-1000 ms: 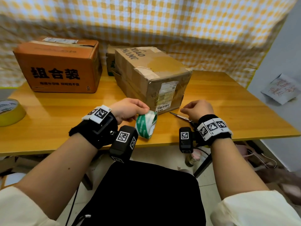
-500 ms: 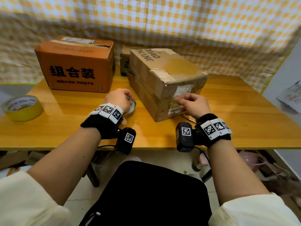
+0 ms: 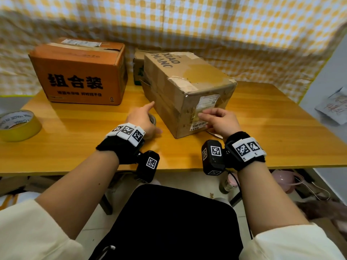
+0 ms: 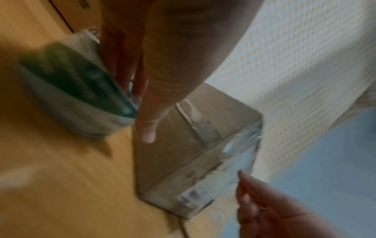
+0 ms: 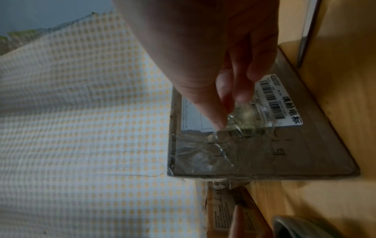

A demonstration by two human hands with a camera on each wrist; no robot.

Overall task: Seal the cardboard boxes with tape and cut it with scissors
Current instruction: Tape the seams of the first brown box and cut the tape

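- Cardboard box (image 3: 189, 91) sits mid-table, long axis running toward 11 o'clock.
- Right hand (image 3: 217, 121) pinches clear tape (image 5: 203, 149) against its near face.
- Left hand (image 3: 142, 119) holds the green tape roll (image 4: 81, 90), seemingly, forefinger straight.
- Orange box (image 3: 78, 72) at 10 o'clock.

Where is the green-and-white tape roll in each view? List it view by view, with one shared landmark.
Head: green-and-white tape roll mostly hidden under the left hand, left of the brown box.
Left wrist: left of centre, blurred.
Right wrist: grey curve at bottom right, possibly it.
Landmark: barcode label.
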